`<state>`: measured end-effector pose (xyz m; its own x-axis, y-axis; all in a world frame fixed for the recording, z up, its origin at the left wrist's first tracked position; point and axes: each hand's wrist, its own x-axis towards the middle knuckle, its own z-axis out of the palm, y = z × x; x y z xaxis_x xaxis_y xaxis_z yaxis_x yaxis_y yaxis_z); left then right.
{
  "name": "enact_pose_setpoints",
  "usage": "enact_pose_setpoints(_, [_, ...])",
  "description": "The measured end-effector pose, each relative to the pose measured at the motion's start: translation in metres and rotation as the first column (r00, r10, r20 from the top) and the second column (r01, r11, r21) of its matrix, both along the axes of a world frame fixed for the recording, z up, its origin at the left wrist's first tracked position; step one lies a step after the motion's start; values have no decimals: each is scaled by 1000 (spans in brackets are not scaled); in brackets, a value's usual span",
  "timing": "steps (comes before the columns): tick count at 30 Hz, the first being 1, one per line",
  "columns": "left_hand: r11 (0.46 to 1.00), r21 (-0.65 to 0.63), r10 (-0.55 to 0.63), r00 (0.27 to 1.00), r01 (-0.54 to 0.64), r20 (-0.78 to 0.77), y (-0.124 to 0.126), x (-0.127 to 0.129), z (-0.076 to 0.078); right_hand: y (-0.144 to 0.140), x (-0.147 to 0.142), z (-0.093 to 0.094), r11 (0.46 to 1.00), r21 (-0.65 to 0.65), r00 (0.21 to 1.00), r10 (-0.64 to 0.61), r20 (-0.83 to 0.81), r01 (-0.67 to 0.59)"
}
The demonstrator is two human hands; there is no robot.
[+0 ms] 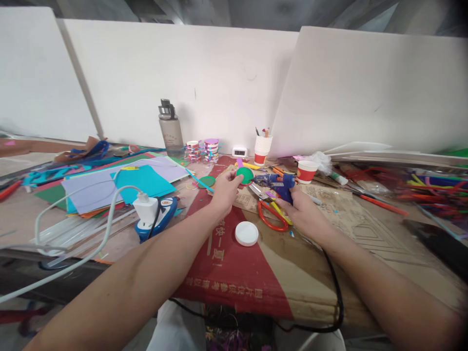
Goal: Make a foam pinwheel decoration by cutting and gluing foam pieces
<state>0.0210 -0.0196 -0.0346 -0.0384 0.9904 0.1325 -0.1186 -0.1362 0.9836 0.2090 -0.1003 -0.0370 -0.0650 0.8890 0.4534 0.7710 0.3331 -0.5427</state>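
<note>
Pinched in my left hand [225, 189] is a small round piece with a green face [244, 176], with a bit of purple at its top. My right hand [298, 204] is wrapped round the handle of a blue hot glue gun [280, 183]. Its nozzle points left, close to the edge of the green piece; I cannot tell whether they touch. Below them lie orange-handled scissors [272, 217] and a yellow-handled tool [281, 212]. A white round lid [246, 234] rests nearer me on the red and brown cardboard [248, 282].
Coloured paper sheets [146, 184] and a blue power strip [157, 222] with a white plug are at left. Behind stand a bottle [170, 129], small striped stacks [211, 150], a clock [240, 152] and paper cups [263, 148]. A black cable [334, 287] loops near the front edge.
</note>
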Motion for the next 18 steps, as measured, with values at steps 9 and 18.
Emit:
enact_pose_setpoints(9, [1000,-14,-19,1000,19,0,1,1,-1,-5,-5,4,998,-65,1000,10,1,-10])
enact_pose_setpoints(18, [1000,8,-25,1000,25,-6,1,1,-2,-5,-5,4,998,-55,1000,1,0,-1])
